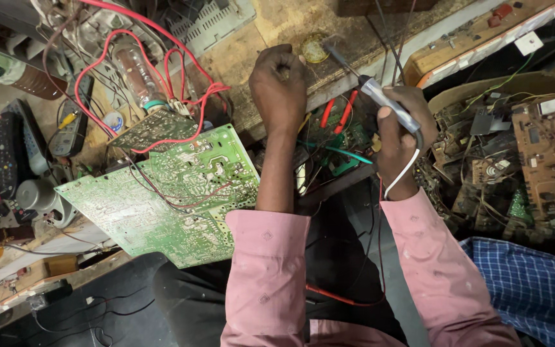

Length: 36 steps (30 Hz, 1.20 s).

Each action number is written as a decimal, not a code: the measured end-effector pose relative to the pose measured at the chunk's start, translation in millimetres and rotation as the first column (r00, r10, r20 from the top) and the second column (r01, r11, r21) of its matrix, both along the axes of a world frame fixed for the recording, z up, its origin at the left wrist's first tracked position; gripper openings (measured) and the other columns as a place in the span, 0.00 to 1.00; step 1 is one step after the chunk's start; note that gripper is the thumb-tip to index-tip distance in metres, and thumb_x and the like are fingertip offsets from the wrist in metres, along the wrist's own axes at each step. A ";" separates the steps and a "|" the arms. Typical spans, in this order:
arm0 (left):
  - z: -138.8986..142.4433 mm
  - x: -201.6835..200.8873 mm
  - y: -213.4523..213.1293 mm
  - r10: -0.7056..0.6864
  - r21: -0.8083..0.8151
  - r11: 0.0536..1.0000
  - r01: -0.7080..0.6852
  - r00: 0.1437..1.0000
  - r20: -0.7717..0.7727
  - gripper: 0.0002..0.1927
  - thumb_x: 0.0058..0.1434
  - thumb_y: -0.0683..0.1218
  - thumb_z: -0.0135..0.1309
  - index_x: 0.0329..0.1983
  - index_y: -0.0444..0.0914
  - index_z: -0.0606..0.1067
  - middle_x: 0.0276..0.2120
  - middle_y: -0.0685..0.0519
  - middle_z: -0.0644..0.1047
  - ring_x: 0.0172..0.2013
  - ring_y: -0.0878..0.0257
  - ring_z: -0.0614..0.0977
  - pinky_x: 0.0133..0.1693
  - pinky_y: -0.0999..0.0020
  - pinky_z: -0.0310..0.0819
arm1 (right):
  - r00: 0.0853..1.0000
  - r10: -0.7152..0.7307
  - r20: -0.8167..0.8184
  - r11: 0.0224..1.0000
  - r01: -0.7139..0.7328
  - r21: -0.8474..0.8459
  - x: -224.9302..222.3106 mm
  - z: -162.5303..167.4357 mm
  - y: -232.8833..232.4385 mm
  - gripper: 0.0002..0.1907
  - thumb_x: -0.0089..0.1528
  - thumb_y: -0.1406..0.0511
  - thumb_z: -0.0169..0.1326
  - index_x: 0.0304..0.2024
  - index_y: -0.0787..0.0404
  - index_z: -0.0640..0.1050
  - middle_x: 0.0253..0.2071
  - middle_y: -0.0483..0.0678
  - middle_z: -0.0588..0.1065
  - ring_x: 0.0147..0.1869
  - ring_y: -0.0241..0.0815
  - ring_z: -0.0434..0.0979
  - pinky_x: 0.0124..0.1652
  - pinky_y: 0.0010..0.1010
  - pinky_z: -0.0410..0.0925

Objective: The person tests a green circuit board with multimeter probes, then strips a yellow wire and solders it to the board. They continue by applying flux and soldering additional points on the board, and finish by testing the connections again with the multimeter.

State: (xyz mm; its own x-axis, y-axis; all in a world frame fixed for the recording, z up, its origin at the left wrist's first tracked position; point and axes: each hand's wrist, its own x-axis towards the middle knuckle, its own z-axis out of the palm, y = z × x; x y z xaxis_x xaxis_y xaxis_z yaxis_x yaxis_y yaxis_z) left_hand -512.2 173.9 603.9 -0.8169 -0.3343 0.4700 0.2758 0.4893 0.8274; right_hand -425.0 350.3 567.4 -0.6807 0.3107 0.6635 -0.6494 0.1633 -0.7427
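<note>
My right hand (398, 138) grips a grey soldering iron (390, 103) whose thin tip points up-left toward a small round yellowish tin (315, 49) on the wooden bench. My left hand (279, 83) is closed into a fist just left of that tin, fingers curled; whether it pinches something small I cannot tell. A large green circuit board (175, 193) lies tilted to the left of my left forearm, solder side up, with red wires (181, 64) looping from it to a glass tube neck (137, 74).
Red-handled pliers (338, 110) lie between my hands. Remote controls (4, 151) and a meter (72, 128) sit at the left. Scrap circuit boards (541, 154) pile up at the right, with blue checked cloth (534, 289) below them.
</note>
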 end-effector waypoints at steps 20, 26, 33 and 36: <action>0.5 -0.3 1.5 -0.011 0.017 1.000 0.010 0.998 0.060 0.06 0.58 0.40 0.62 0.27 0.34 0.79 0.48 0.44 0.82 0.45 0.55 0.85 0.50 0.62 0.78 | 0.999 0.040 0.036 0.997 -0.042 0.058 -2.3 1.9 3.0 0.10 0.70 0.67 0.58 0.49 0.70 0.79 0.46 0.54 0.77 0.48 0.45 0.77 0.51 0.32 0.68; 0.3 -1.9 2.1 -0.001 -0.003 1.000 0.001 1.000 0.007 0.06 0.57 0.40 0.63 0.28 0.32 0.79 0.46 0.44 0.83 0.44 0.54 0.85 0.49 0.63 0.77 | 0.999 0.050 -0.012 0.996 -0.049 0.074 -5.3 3.6 4.8 0.10 0.71 0.67 0.58 0.49 0.70 0.79 0.47 0.55 0.77 0.50 0.46 0.77 0.52 0.33 0.68; 2.0 -1.1 3.4 0.002 -0.009 1.000 -0.002 1.000 0.012 0.06 0.56 0.40 0.63 0.28 0.32 0.79 0.45 0.44 0.83 0.44 0.54 0.85 0.49 0.63 0.77 | 0.999 0.016 0.038 0.998 -0.019 0.065 -2.5 6.1 7.3 0.11 0.72 0.67 0.56 0.51 0.71 0.78 0.48 0.55 0.76 0.50 0.45 0.77 0.52 0.31 0.68; 4.0 0.3 5.1 -0.006 -0.041 0.999 0.005 1.000 -0.020 0.05 0.57 0.40 0.63 0.28 0.33 0.80 0.45 0.44 0.83 0.44 0.54 0.85 0.50 0.63 0.77 | 0.999 -0.005 0.041 0.998 0.003 0.056 -0.2 6.3 9.8 0.11 0.73 0.67 0.56 0.52 0.71 0.77 0.50 0.55 0.76 0.51 0.45 0.77 0.53 0.31 0.68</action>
State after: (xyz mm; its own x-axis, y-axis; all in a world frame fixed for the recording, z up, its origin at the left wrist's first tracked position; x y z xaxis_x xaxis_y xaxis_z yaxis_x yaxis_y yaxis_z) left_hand -511.9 179.0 607.9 -0.8087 -0.3102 0.4998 0.2953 0.5208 0.8010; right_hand -425.3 360.1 573.7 -0.7063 0.2770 0.6515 -0.6180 0.2077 -0.7583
